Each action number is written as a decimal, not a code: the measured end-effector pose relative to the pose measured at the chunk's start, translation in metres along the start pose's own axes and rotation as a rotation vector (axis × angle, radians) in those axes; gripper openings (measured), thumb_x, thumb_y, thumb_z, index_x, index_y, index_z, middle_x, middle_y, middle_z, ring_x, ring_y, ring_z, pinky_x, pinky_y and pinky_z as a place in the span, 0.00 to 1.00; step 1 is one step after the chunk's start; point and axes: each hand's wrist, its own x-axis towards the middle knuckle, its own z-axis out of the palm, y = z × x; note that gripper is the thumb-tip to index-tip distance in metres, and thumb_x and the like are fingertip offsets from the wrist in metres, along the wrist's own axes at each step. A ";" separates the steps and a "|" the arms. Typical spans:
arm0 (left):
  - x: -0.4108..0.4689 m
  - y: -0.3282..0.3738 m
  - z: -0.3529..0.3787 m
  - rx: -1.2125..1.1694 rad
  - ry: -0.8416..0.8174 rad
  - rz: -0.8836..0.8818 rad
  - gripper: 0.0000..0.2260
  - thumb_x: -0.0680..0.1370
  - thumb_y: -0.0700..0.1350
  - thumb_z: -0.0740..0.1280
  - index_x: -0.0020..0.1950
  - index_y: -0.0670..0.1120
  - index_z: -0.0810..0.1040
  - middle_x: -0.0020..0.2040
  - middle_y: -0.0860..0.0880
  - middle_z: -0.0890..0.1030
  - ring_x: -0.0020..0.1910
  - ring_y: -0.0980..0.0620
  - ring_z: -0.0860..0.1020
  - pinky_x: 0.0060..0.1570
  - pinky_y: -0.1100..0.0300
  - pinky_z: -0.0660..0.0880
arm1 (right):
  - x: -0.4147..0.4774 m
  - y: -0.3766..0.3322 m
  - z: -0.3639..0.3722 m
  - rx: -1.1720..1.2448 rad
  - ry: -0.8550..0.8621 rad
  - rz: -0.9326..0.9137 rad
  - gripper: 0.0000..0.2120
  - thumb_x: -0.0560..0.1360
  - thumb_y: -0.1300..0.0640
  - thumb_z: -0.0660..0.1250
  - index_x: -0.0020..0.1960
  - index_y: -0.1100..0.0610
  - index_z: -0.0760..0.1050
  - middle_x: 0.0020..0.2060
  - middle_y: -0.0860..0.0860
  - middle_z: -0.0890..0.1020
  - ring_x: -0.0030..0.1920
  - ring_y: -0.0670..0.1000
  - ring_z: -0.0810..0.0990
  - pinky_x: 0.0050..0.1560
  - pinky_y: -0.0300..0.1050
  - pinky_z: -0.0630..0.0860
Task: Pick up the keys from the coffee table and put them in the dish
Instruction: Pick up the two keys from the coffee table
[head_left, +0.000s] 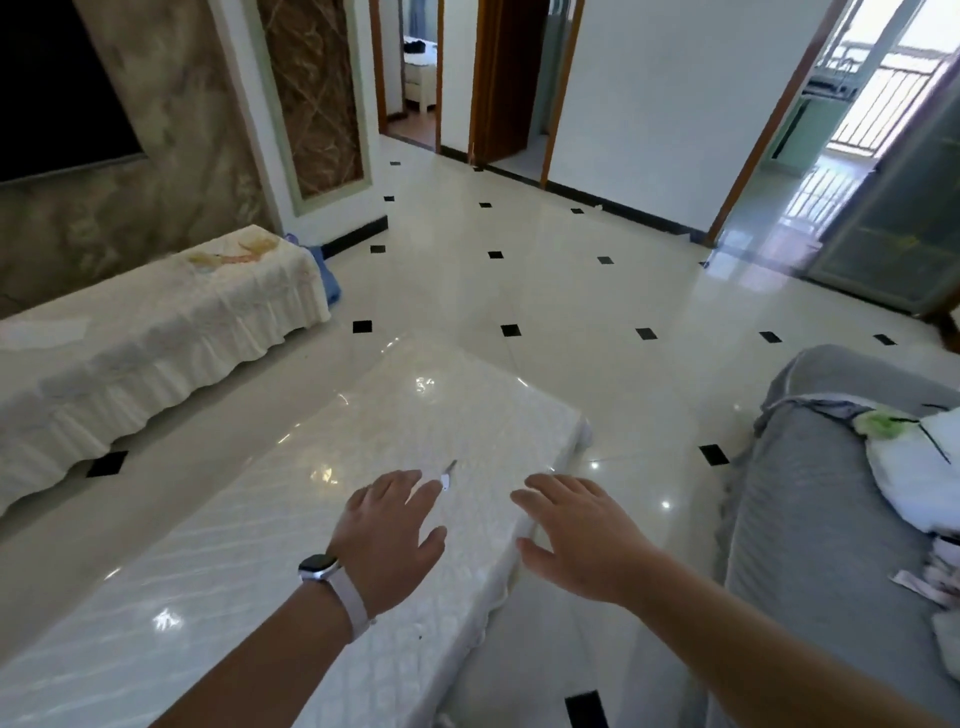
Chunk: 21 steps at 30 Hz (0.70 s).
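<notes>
white quilted cloth under clear plastic covering the counter (249, 561), glossy with light spots. keys (448, 475) lying flat on this counter near its right edge, small and partly hidden, a metal blade pointing away and a pale tag at the near end. left hand (389, 540) palm down above the counter, fingers (421, 496) spread wide and holding nothing, fingertips just beside the keys, contact not possible to tell. pale watch (319, 567) with light strap on the left wrist. right hand (582, 540) also palm down, over the right edge of the counter, fingers loosely spread and empty, near the keys but apart from them. grey sofa (810, 519) at the right with a white bag (919, 467) on it. long low cabinet under cream cloth (145, 353) at the left, below a dark screen (52, 88). pale shallow dish (254, 243) on the far end of that cloth, well apart from the keys, details blurred. shiny pale floor tiles (519, 291) with small black squares between.
</notes>
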 end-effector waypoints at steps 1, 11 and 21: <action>0.012 -0.008 0.001 -0.005 0.002 -0.007 0.22 0.70 0.58 0.59 0.59 0.50 0.79 0.56 0.46 0.82 0.55 0.44 0.80 0.51 0.47 0.77 | 0.017 0.002 -0.003 -0.007 -0.005 -0.004 0.27 0.74 0.39 0.56 0.70 0.51 0.67 0.69 0.51 0.72 0.69 0.55 0.69 0.69 0.52 0.65; 0.057 -0.085 0.002 -0.107 0.040 -0.195 0.25 0.72 0.60 0.57 0.66 0.51 0.74 0.66 0.47 0.76 0.65 0.45 0.73 0.60 0.47 0.70 | 0.139 -0.002 -0.002 -0.039 -0.072 -0.165 0.25 0.75 0.41 0.57 0.68 0.52 0.69 0.67 0.52 0.73 0.66 0.55 0.72 0.67 0.51 0.65; 0.058 -0.102 0.032 -0.167 0.030 -0.433 0.25 0.76 0.58 0.58 0.71 0.53 0.66 0.73 0.50 0.68 0.71 0.49 0.63 0.67 0.51 0.61 | 0.222 -0.004 0.029 -0.065 -0.184 -0.419 0.28 0.73 0.39 0.51 0.67 0.52 0.70 0.67 0.52 0.73 0.65 0.54 0.72 0.66 0.50 0.66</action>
